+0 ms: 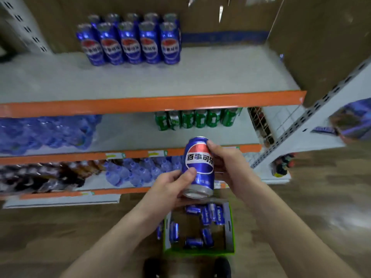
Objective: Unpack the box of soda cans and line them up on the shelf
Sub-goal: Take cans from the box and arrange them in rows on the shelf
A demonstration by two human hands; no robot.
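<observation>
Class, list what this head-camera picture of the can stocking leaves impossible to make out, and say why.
- Back row of blue cans on the top shelf: hidden by the front row.
- Green cans: tops cut off by the orange shelf edge.
- Box on the floor: near end hidden by both hands holding a can.

Blue can (pixel 198 167) between both hands

So it's just two bare forearms coming up from the bottom edge, no sleeves showing anywhere, nothing on the wrists either, no watch, no bands. The left hand (pixel 172 184) and right hand (pixel 227 163) are both bare, no gloves, no rings that I can make out, nails short and plain. Way down at the bottom there's a pair of dark shoes (pixel 187 267), rounded toes, pretty blurry.
</observation>
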